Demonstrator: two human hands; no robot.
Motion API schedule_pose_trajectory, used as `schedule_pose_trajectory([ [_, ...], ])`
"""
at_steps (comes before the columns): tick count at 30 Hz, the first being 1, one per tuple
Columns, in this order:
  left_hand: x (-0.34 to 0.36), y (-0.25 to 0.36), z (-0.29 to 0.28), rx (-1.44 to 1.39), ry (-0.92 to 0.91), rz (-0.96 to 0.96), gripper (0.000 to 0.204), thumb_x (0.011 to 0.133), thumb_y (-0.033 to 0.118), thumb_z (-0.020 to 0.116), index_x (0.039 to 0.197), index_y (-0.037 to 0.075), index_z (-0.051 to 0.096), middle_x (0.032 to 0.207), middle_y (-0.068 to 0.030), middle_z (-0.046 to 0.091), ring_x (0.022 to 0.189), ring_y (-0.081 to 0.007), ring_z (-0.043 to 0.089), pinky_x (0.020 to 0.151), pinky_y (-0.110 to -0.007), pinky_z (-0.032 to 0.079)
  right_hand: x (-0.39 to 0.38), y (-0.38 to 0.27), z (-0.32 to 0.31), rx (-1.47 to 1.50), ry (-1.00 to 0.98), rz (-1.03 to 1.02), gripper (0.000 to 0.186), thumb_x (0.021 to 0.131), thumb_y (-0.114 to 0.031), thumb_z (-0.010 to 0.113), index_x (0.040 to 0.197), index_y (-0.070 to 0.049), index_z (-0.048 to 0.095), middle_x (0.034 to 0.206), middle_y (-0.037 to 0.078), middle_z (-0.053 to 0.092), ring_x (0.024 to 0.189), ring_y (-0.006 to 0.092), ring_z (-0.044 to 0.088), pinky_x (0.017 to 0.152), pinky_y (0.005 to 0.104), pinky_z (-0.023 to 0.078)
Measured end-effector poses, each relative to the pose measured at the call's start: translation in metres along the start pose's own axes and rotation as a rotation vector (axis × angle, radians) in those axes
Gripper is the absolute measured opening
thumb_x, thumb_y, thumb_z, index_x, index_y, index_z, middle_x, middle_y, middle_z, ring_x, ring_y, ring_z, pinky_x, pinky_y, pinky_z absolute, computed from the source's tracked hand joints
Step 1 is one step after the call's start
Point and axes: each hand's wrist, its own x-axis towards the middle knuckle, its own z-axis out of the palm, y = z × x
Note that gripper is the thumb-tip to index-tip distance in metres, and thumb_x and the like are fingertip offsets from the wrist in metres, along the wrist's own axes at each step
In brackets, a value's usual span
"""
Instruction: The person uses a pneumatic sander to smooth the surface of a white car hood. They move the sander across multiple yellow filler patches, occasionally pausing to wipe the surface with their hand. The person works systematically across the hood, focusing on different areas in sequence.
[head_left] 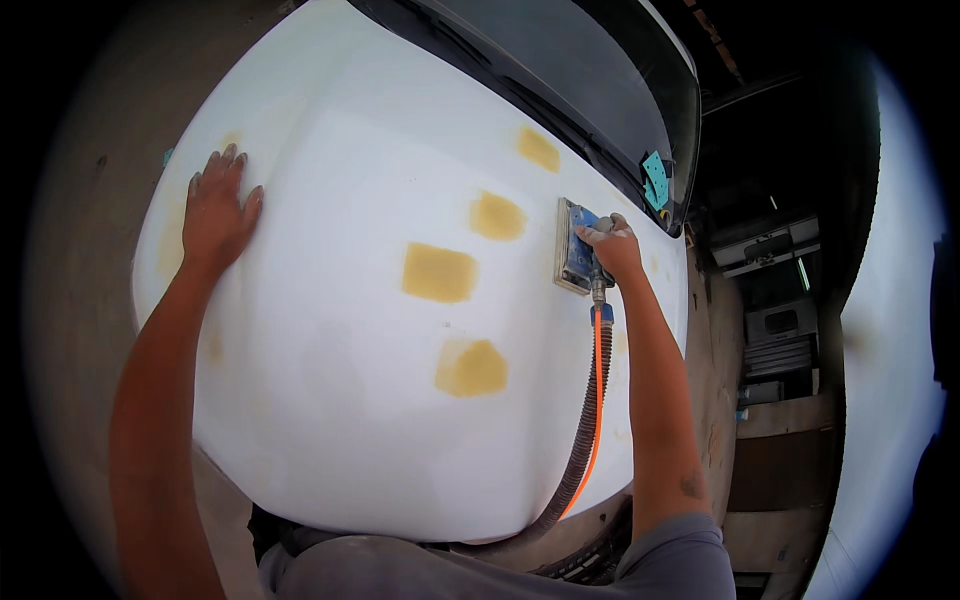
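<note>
A white car hood (350, 400) spreads out in front of me, marked with several yellowish patches (440, 273). My right hand (612, 245) grips a blue rectangular sander (577, 245) whose pad rests against the hood's right part, not far from the windshield. From the sander's rear fitting run an orange air hose (599, 400) and a dark ribbed hose (585, 430), both curving down toward me. At the hood's left side, my left hand (218, 210) lies flat on the surface with fingers spread, holding nothing, close to a faint yellowish patch.
Beyond the hood is the dark windshield (590, 60) with black wipers (520, 85). Turquoise perforated sheets (655, 180) lie at its lower right corner. Shelving with grey items (780, 325) stands to the right, beside a pale upright surface (890, 330).
</note>
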Motion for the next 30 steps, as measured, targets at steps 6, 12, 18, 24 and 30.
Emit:
schedule_pose_trajectory([
  [6, 0.000, -0.003, 0.007, -0.008, 0.007, -0.010, 0.058, 0.106, 0.036, 0.058, 0.155, 0.007, 0.050, 0.167, -0.0131, 0.043, 0.158, -0.0316, 0.035, 0.129, -0.053, 0.026, 0.011, -0.003, -0.018, 0.028, -0.051, 0.153, 0.092, 0.084, -0.047, 0.084, 0.144, 0.014, 0.049, 0.121, 0.025, 0.074, 0.115, 0.0330, 0.073, 0.100, 0.0376, 0.054],
  [12, 0.002, -0.004, 0.004, 0.044, 0.013, 0.012, 0.060, 0.107, 0.037, 0.059, 0.158, 0.007, 0.048, 0.169, -0.0126, 0.041, 0.158, -0.0330, 0.035, 0.130, -0.052, 0.026, 0.000, 0.021, 0.005, -0.003, -0.014, -0.042, 0.081, 0.086, -0.047, 0.084, 0.133, 0.014, 0.058, 0.121, 0.024, 0.074, 0.118, 0.0333, 0.070, 0.102, 0.0389, 0.052],
  [18, 0.002, -0.004, 0.007, 0.002, 0.020, 0.003, 0.058, 0.107, 0.036, 0.057, 0.156, 0.006, 0.050, 0.168, -0.0132, 0.043, 0.157, -0.0324, 0.036, 0.129, -0.053, 0.027, 0.012, 0.014, -0.010, -0.097, -0.024, 0.054, 0.093, 0.084, -0.050, 0.084, 0.145, 0.011, 0.050, 0.118, 0.026, 0.075, 0.114, 0.0347, 0.073, 0.097, 0.0401, 0.056],
  [24, -0.001, -0.011, 0.004, 0.042, -0.001, 0.008, 0.061, 0.107, 0.038, 0.057, 0.159, 0.007, 0.048, 0.169, -0.0127, 0.041, 0.157, -0.0339, 0.036, 0.130, -0.052, 0.025, -0.014, -0.012, -0.011, 0.009, -0.061, -0.015, 0.102, 0.084, -0.051, 0.085, 0.154, 0.011, 0.043, 0.126, 0.027, 0.073, 0.117, 0.0345, 0.073, 0.100, 0.0386, 0.055],
  [30, 0.010, 0.006, 0.009, -0.045, -0.016, 0.029, 0.061, 0.106, 0.037, 0.059, 0.157, 0.005, 0.049, 0.168, -0.0145, 0.042, 0.157, -0.0348, 0.035, 0.129, -0.054, 0.026, -0.015, 0.019, -0.021, -0.041, -0.059, 0.095, 0.103, 0.083, -0.054, 0.085, 0.154, 0.008, 0.044, 0.135, 0.026, 0.069, 0.126, 0.0343, 0.068, 0.106, 0.0373, 0.052],
])
